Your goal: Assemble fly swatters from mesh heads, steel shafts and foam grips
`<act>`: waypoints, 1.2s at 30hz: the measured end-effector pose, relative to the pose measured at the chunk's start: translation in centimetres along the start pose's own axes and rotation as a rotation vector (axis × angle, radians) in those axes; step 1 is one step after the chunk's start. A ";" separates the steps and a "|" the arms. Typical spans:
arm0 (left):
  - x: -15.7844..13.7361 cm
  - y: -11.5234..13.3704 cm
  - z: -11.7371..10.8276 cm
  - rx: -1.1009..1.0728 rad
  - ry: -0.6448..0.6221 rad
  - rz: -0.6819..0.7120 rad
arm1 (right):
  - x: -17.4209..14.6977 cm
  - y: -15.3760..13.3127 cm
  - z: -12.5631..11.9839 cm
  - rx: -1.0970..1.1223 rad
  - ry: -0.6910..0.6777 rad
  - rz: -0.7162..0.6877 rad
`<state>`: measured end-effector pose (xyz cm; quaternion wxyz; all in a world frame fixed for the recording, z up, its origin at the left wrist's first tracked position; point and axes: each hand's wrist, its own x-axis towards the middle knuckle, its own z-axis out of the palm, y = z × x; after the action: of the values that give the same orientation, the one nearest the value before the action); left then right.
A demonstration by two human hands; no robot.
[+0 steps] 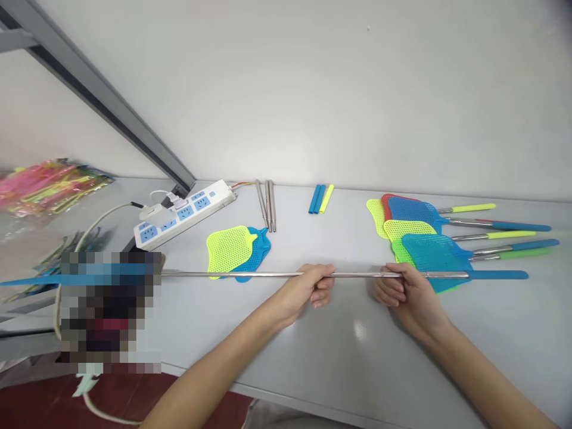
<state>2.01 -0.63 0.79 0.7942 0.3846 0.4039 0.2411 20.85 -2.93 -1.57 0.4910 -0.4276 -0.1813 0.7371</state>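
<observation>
A telescopic fly swatter (355, 274) is stretched out level across the view, with a shiny metal rod, a blue grip at the right end and a blue part at the far left, seen edge-on and partly blurred out. My left hand (306, 292) is closed on the middle of the rod, thumb along it. Further right, my right hand (411, 298) pinches the same rod, short of the blue grip. Behind my right hand lies a pile of finished-looking swatters (415, 213) in blue, yellow, green and red. Yellow and blue swatter heads (229, 247) lie beyond the rod on the left.
Several metal rods (271, 208) and three grip sleeves (318, 199), two blue and one yellow, lie at the back. A white power strip (192, 214) with plugs and cables is at left. Bagged colourful items (53, 187) lie beyond a grey frame post (111, 101).
</observation>
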 end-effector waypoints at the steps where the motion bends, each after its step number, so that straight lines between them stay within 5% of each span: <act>1: 0.0 0.1 0.1 0.001 0.001 -0.006 | 0.0 -0.1 -0.1 0.009 0.010 0.006; 11: -0.1 0.3 0.2 -0.007 -0.017 0.011 | 0.3 -1.0 -0.7 0.041 0.125 0.014; 36: 0.3 -0.1 0.0 -0.065 -0.078 0.068 | 0.9 -1.2 -2.2 0.111 0.129 -0.115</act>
<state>2.22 -0.51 0.54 0.8127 0.3815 0.3511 0.2658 23.15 -1.97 -2.43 0.5662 -0.4352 -0.1322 0.6874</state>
